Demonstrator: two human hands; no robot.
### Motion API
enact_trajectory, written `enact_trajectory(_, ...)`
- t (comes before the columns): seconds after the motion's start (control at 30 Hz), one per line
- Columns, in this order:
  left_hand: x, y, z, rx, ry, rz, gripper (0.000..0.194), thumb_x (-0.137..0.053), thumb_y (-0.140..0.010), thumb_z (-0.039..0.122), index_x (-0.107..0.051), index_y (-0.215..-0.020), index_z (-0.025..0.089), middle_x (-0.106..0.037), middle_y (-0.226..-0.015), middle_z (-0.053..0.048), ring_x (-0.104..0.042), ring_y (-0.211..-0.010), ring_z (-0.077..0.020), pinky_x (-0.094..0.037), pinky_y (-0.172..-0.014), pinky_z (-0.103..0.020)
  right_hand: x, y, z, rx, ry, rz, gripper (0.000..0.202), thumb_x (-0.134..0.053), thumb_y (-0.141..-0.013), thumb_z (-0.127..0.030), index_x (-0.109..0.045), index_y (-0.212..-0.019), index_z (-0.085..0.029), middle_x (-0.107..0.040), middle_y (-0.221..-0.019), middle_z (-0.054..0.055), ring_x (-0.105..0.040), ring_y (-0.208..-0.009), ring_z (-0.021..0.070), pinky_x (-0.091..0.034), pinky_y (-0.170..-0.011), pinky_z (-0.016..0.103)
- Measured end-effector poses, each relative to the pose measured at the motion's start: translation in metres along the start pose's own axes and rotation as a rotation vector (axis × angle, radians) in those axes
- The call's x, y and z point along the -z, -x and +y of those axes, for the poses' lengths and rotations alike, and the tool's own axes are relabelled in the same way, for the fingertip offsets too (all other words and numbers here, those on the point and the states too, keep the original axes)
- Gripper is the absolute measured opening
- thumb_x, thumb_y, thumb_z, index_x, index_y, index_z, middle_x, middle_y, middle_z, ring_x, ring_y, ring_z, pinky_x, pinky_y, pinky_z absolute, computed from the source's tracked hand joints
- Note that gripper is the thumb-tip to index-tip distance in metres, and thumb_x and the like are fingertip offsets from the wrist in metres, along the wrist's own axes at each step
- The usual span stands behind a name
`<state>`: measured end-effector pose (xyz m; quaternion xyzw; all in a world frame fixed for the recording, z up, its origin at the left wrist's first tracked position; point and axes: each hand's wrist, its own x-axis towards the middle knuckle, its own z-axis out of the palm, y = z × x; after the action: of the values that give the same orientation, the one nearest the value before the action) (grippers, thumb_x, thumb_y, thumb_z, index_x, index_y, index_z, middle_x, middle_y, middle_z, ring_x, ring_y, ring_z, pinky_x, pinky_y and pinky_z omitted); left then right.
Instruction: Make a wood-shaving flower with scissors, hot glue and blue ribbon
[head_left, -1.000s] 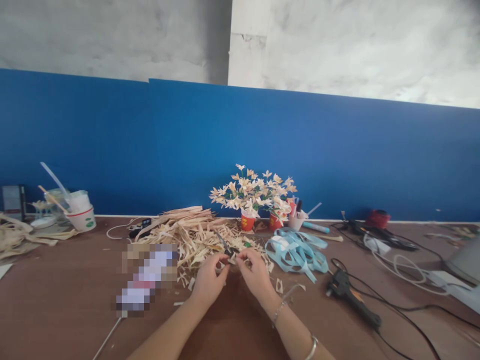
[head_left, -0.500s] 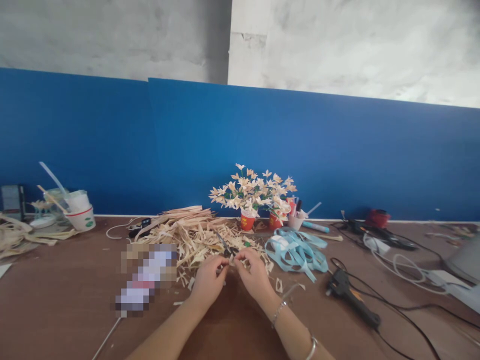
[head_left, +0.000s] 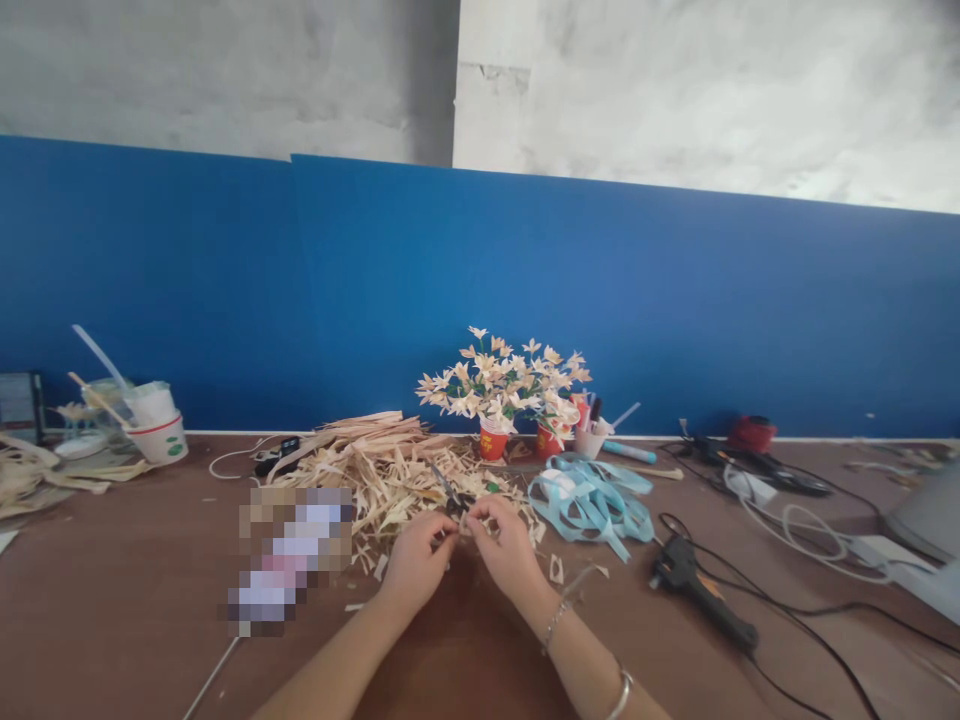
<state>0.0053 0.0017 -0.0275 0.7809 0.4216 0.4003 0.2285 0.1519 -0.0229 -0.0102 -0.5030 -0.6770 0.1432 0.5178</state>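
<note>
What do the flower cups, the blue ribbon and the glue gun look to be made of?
Red cups: probably coated paper, thin-walled.
Blue ribbon: likely satin or similar fabric, lying in soft loops.
Glue gun: matte black, apparently moulded plastic.

- We count seemingly two red cups (head_left: 493, 445) at our twelve o'clock
- One glue gun (head_left: 703, 596) at two o'clock
- One red-rimmed tub (head_left: 160, 443) at ten

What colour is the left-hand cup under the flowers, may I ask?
The cup is red with yellow markings, in the head view.
</note>
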Motion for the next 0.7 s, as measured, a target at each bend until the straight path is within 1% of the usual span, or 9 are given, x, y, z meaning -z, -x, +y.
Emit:
enact_trajectory(0.17, -0.002, 0.0, -0.002, 0.03, 0.051, 0.005, 0.013, -0.05, -0.073, 0.019, -0.062, -0.068, 0.019, -0.061, -0.071, -0.002, -0.057, -0.071, -0.0162, -0.042, -0.064, -0.025, 0.001, 0.0, -0.002, -0.017, -0.01, -0.004, 0.012, -0.05, -0.077, -0.017, -0.054, -0.066, -0.018, -0.056, -0.073, 0.002, -0.052, -0.073, 0.0156, -0.04, -0.068, 0.026)
enact_trajectory(0.3, -0.002, -0.001, -0.002, 0.177, 0.166, 0.006, 0.012, -0.05, -0.073, 0.023, -0.06, -0.068, 0.018, -0.058, -0.063, 0.001, -0.055, -0.055, -0.0127, -0.043, -0.053, -0.023, 0.002, 0.0, -0.002, -0.066, 0.0, 0.004, 0.005, -0.052, -0.076, -0.019, -0.057, -0.074, -0.018, -0.057, -0.077, 0.003, -0.053, -0.075, 0.0165, -0.041, -0.068, 0.027)
enact_trajectory(0.33, -0.002, -0.002, -0.001, 0.219, 0.202, 0.004, 0.012, -0.05, -0.073, 0.024, -0.06, -0.069, 0.017, -0.057, -0.061, 0.002, -0.054, -0.051, -0.0118, -0.043, -0.05, -0.022, 0.002, 0.0, -0.002, -0.074, 0.004, 0.002, 0.005, -0.052, -0.075, -0.019, -0.057, -0.075, -0.018, -0.057, -0.077, 0.003, -0.053, -0.075, 0.0165, -0.041, -0.069, 0.027)
enact_trajectory(0.4, -0.001, -0.002, 0.0, 0.273, 0.269, 0.003, 0.013, -0.05, -0.072, 0.026, -0.059, -0.07, 0.017, -0.056, -0.058, 0.003, -0.052, -0.045, -0.0108, -0.042, -0.046, -0.022, 0.002, -0.001, -0.002, -0.068, 0.0, -0.01, 0.006, -0.052, -0.075, -0.019, -0.056, -0.07, -0.018, -0.057, -0.075, 0.002, -0.053, -0.074, 0.016, -0.04, -0.069, 0.027)
enact_trajectory(0.5, 0.0, -0.003, 0.003, 0.297, 0.348, -0.001, 0.013, -0.052, -0.069, 0.027, -0.059, -0.068, 0.016, -0.053, -0.055, 0.004, -0.05, -0.043, -0.0098, -0.043, -0.044, -0.021, 0.001, -0.001, 0.0, -0.054, -0.034, -0.017, 0.013, -0.05, -0.075, -0.018, -0.052, -0.062, -0.018, -0.056, -0.073, 0.002, -0.053, -0.073, 0.0151, -0.04, -0.068, 0.025)
enact_trajectory(0.63, 0.004, -0.003, 0.009, 0.307, 0.391, -0.014, 0.013, -0.055, -0.067, 0.029, -0.06, -0.065, 0.016, -0.053, -0.056, 0.004, -0.048, -0.044, -0.009, -0.044, -0.044, -0.021, 0.0, -0.001, 0.005, -0.117, -0.06, -0.029, 0.015, -0.049, -0.075, -0.019, -0.051, -0.06, -0.018, -0.056, -0.074, 0.002, -0.053, -0.072, 0.0147, -0.039, -0.061, 0.023)
enact_trajectory(0.7, 0.005, -0.003, 0.011, 0.314, 0.408, -0.035, 0.014, -0.056, -0.066, 0.03, -0.06, -0.065, 0.017, -0.053, -0.057, 0.003, -0.049, -0.045, -0.009, -0.045, -0.044, -0.021, -0.001, -0.001, 0.007, -0.141, -0.053, -0.032, 0.016, -0.05, -0.074, -0.018, -0.051, -0.059, -0.018, -0.056, -0.073, 0.002, -0.053, -0.07, 0.0145, -0.038, -0.06, 0.023)
